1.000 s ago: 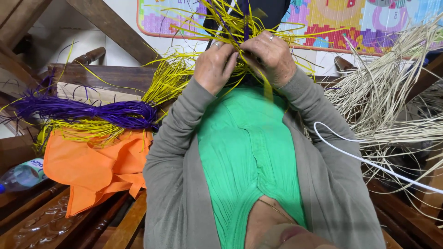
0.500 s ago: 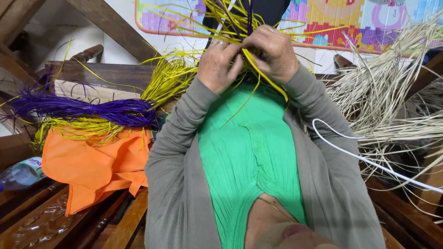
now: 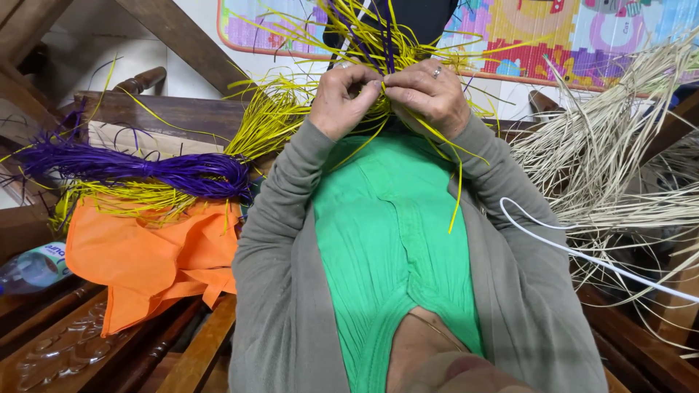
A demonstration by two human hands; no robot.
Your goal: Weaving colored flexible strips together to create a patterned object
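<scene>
Both of my hands are raised in front of my chest, working a tangle of thin yellow straw strands [image 3: 364, 44]. My left hand [image 3: 344, 98] pinches several yellow strands between thumb and fingers. Touching it at the fingertips, my right hand [image 3: 431, 94], with a ring on one finger, grips yellow strands and a few purple ones. Loose yellow ends hang down over my green top and fan out to the left. I wear a grey cardigan.
A bundle of purple straw [image 3: 138, 169] lies on yellow straw over an orange cloth bag [image 3: 145, 255] at left. Pale natural straw [image 3: 611, 167] spreads at right, crossed by a white cable [image 3: 582, 255]. A plastic bottle [image 3: 29, 268] lies at far left on wooden furniture.
My hands have closed in on each other at the fingertips, and a loose yellow strand now hangs lower over my chest.
</scene>
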